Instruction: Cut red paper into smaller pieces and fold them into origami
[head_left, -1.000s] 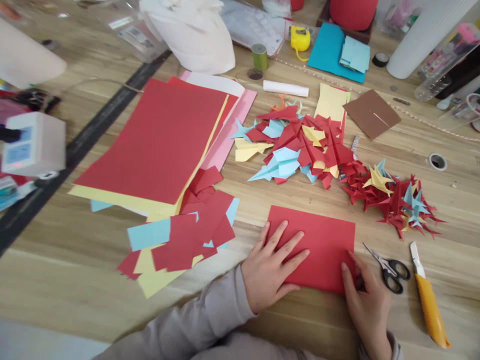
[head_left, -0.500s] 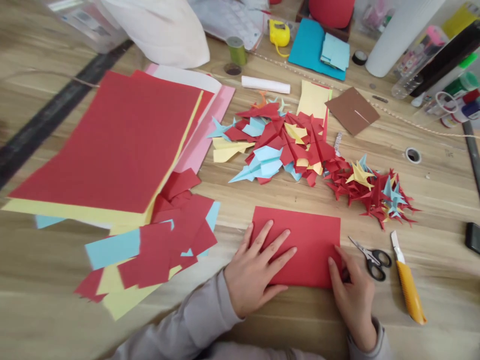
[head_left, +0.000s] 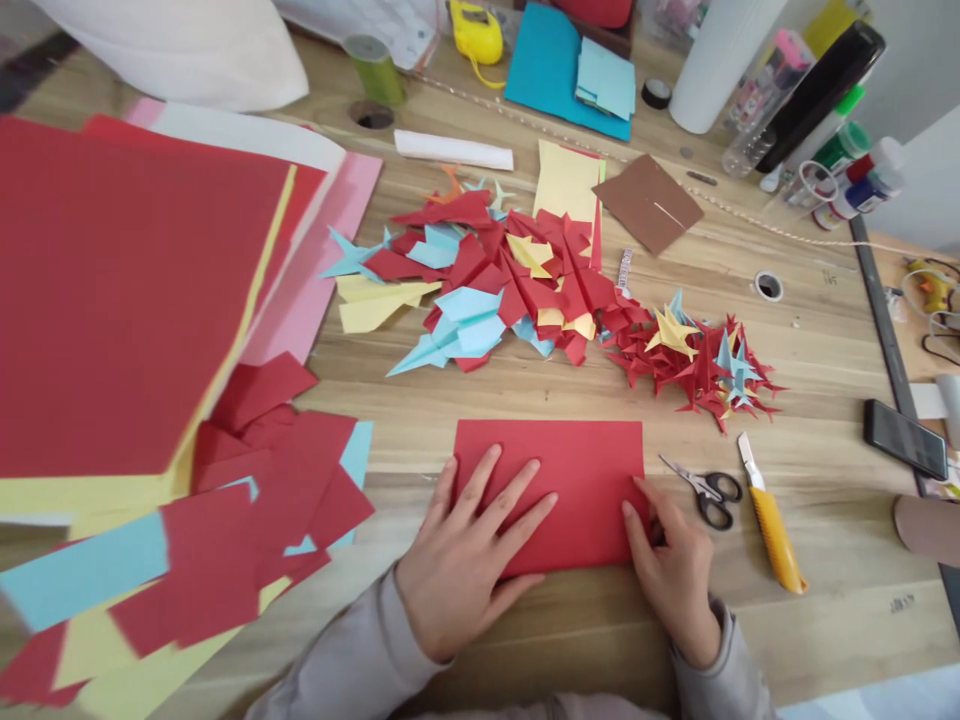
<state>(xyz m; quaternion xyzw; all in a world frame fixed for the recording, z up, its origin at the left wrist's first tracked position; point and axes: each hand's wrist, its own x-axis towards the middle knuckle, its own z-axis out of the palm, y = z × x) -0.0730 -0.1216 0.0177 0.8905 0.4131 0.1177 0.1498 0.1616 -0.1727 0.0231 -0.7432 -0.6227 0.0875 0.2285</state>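
A red sheet of paper [head_left: 577, 470] lies flat on the wooden table in front of me, its edges straight. My left hand [head_left: 472, 550] rests on its left part, palm down, with the fingers spread. At the sheet's right edge, my right hand [head_left: 671, 565] has thumb and index finger close together on the paper, the other fingers curled under. Just right of that hand lie black-handled scissors [head_left: 712, 493] and a yellow utility knife [head_left: 776, 540] with its blade out. Beyond the sheet are folded paper planes [head_left: 469, 325] and a heap of small pointed paper figures [head_left: 705, 365].
Large red sheets [head_left: 127, 300] and cut paper pieces [head_left: 225, 540] cover the left side. Toward the back are a white roll [head_left: 454, 149], a yellow tape measure [head_left: 476, 32], blue paper [head_left: 544, 65] and a brown card [head_left: 649, 205]. A phone [head_left: 904, 438] lies far right.
The view has swung to the right, so things sit further left and the phone shows fully. Both hands keep their places on the red paper.
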